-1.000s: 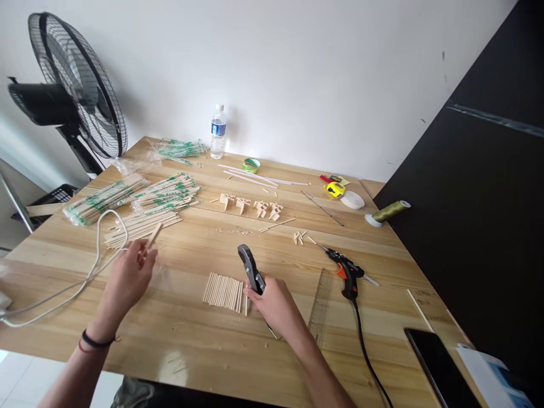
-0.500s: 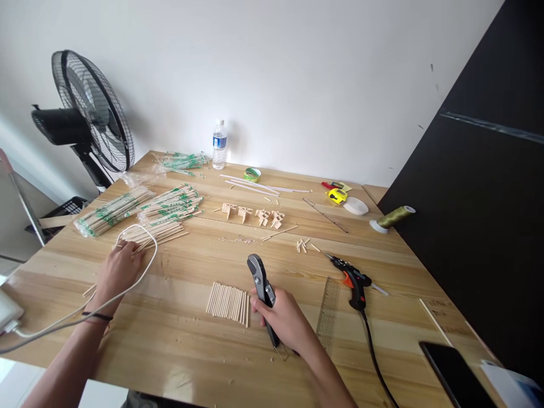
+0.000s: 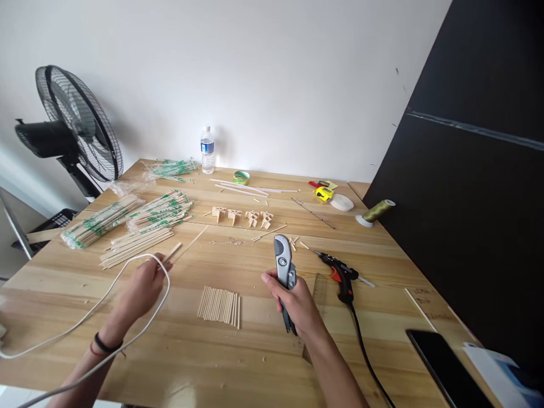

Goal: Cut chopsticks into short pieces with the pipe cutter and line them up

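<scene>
Slantwise, wooden sticks (image 3: 173,251) pinched in our left hand (image 3: 143,286) point away and rightward, lying left of the cutter (image 3: 282,249) our right hand's (image 3: 301,306) fingers wrap.

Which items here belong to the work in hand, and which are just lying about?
Likely in use:
- grey hand tool, in right hand
- stick, in left hand
- row of short sticks
- small stick assemblies
- glue gun, probably

Apparently just lying about:
- water bottle
- phone
</scene>
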Action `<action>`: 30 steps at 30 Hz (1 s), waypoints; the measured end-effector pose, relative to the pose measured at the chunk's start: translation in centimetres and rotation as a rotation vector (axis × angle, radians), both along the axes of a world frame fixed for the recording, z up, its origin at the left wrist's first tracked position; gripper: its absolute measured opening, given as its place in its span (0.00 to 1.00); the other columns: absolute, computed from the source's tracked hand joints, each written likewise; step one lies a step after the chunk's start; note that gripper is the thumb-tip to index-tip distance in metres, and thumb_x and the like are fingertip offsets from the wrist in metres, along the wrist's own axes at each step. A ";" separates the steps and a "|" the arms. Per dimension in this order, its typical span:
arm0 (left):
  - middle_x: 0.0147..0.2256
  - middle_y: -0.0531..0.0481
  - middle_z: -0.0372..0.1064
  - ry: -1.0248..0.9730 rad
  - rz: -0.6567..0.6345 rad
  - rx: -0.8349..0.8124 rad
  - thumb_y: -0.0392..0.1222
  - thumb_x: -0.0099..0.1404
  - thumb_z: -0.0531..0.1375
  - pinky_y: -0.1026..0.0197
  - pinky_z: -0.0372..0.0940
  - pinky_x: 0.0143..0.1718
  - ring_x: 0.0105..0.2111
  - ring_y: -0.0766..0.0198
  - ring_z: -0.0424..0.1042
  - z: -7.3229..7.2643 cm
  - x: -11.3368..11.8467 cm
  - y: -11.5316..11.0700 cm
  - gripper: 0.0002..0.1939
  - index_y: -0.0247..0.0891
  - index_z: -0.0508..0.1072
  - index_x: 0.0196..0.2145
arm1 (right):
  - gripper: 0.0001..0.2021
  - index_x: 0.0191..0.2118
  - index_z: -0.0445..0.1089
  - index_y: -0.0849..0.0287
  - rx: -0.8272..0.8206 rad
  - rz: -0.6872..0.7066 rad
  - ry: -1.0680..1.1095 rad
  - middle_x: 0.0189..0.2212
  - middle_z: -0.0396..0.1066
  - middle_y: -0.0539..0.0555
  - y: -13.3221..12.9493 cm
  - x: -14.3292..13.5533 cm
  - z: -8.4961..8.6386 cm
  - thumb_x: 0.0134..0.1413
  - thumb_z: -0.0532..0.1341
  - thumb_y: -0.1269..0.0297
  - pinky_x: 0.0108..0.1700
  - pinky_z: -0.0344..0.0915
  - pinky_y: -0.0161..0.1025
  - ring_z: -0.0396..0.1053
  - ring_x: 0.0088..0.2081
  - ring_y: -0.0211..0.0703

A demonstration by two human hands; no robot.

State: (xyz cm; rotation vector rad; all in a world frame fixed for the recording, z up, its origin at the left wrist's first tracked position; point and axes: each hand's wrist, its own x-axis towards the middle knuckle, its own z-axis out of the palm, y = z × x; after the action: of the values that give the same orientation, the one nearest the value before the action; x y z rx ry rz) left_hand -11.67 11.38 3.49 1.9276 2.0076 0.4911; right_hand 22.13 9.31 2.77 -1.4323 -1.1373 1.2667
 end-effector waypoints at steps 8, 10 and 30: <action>0.23 0.59 0.53 -0.669 -0.300 -0.151 0.60 0.68 0.56 0.63 0.51 0.27 0.25 0.66 0.53 1.4 10.2 1.1 0.22 0.40 0.66 0.29 | 0.22 0.40 0.78 0.61 0.112 0.072 0.180 0.24 0.71 0.48 2.5 -4.0 0.2 0.54 0.69 0.45 0.19 0.59 0.34 0.59 0.16 0.33; 0.23 0.59 0.51 -0.760 -0.357 -0.256 0.62 0.69 0.58 0.64 0.49 0.26 0.24 0.67 0.51 1.6 11.1 1.3 0.23 0.39 0.66 0.29 | 0.20 0.36 0.76 0.60 0.125 0.062 0.187 0.26 0.73 0.50 2.7 -4.2 0.2 0.56 0.69 0.45 0.18 0.58 0.33 0.60 0.16 0.32; 0.25 0.57 0.52 -0.907 -0.447 -0.667 0.56 0.76 0.53 0.62 0.46 0.26 0.24 0.67 0.50 1.0 11.2 -0.6 0.20 0.37 0.73 0.38 | 0.17 0.35 0.72 0.58 0.150 -0.057 0.048 0.28 0.72 0.50 2.7 -0.2 0.4 0.58 0.69 0.47 0.27 0.64 0.37 0.66 0.21 0.37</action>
State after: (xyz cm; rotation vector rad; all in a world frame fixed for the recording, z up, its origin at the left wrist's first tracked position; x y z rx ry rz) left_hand -0.43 10.80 4.50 1.3019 0.9498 0.3944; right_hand 21.91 12.05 3.16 -1.3075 -1.1267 1.1455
